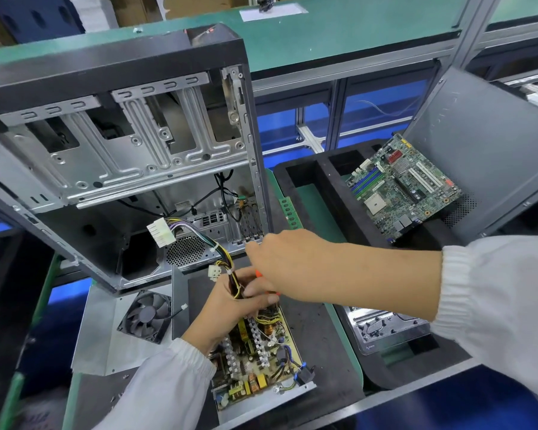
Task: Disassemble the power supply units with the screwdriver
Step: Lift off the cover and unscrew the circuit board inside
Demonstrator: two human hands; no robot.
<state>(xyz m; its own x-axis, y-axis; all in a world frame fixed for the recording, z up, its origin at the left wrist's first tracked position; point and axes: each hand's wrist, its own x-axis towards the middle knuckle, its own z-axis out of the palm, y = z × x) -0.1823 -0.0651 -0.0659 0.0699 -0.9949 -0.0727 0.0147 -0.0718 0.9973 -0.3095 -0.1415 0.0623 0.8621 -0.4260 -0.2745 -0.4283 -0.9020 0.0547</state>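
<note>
Near the counter's front edge lies the opened power supply unit (261,364). The left hand (239,301) curls round its cable bundle (230,268); the right hand (288,262) grips the orange-handled screwdriver (259,274).

Head view, downward (apparently close)

- Across the top of the frame, a green-topped workbench (339,35) on grey aluminium framing (466,29).
- On that bench top at upper centre, a white paper sheet (272,12).
- Below it, at centre right, blue panels (376,107) behind the rails.
- In the upper left corner, brown cardboard boxes (137,7).
- Along the lower edge, blue floor (448,411), blurred.
- Even, bright lighting overhead; no windows in view.
</note>
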